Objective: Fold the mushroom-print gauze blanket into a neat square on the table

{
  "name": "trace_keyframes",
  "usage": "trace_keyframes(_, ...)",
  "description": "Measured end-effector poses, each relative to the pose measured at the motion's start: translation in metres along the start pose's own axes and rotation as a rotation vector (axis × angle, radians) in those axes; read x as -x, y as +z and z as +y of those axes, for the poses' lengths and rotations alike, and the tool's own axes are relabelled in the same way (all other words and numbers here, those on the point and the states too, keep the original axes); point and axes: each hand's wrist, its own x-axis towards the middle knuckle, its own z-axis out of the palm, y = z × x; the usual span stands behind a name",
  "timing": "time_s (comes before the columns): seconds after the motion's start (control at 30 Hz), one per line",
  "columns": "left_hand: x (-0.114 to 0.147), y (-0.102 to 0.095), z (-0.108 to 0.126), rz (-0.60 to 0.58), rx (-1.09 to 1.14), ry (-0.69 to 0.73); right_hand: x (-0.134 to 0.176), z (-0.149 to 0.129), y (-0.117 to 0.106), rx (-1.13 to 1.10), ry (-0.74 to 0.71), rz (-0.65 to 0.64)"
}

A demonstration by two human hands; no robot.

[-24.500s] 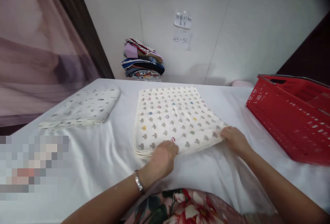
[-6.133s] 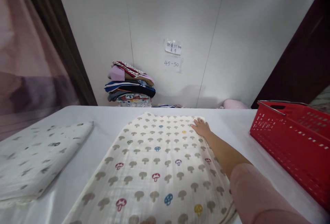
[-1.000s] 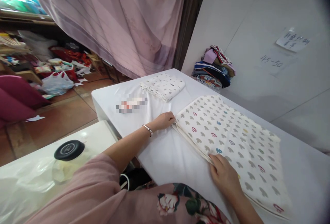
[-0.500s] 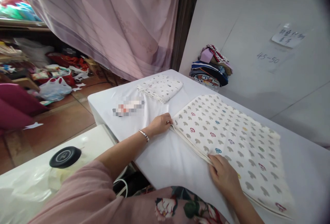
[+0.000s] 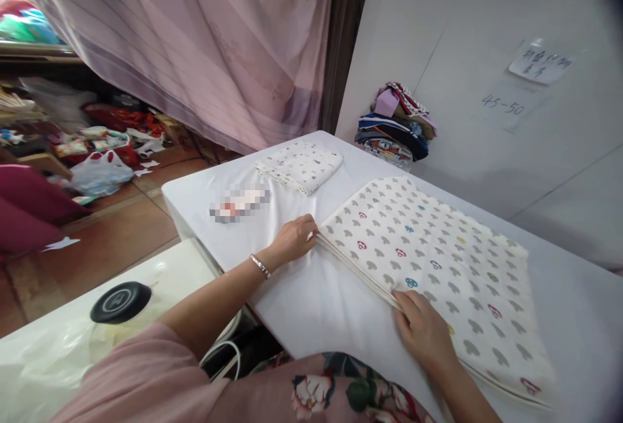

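A folded white cloth printed with grey and coloured mushroom shapes lies flat on the white-covered table. At its near left corner, my left hand is closed, the fingertips pinching the layered edge. Farther right along the same edge, my right hand grips the cloth with the thumb on top and fingers curled at the border. Beyond my left hand, a smaller folded white cloth with tiny dark prints rests near the far corner. A blurred-out small object sits to its left.
A white surface with a black-lidded jar and clear plastic stands at the lower left. Folded clothes are stacked behind the table by the wall. A pink curtain hangs at the back. Bags and scraps litter the tiled floor.
My left hand has shifted slightly left at the cloth's corner, its wrist a little lower. My right hand stays at the same edge. The view has moved very slightly.
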Motion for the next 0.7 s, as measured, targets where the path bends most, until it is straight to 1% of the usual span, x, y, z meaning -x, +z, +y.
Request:
trace_keyframes(0.13, 0.013, -0.008, -0.003, -0.015, 0.061, -0.016, 0.0, 0.0, 0.001, -0.002, -0.006, 0.0)
trace_keyframes(0.23, 0.019, -0.007, -0.004, -0.016, 0.142, -0.077, -0.001, 0.001, 0.002, 0.007, -0.021, 0.008)
trace_keyframes(0.47, 0.019, 0.002, -0.006, 0.003, 0.253, -0.158, 0.0, 0.002, 0.003, 0.018, -0.022, -0.005)
trace_keyframes(0.7, 0.015, 0.007, -0.001, 0.006, 0.223, -0.216, -0.001, 0.0, 0.0, 0.011, -0.02, -0.007)
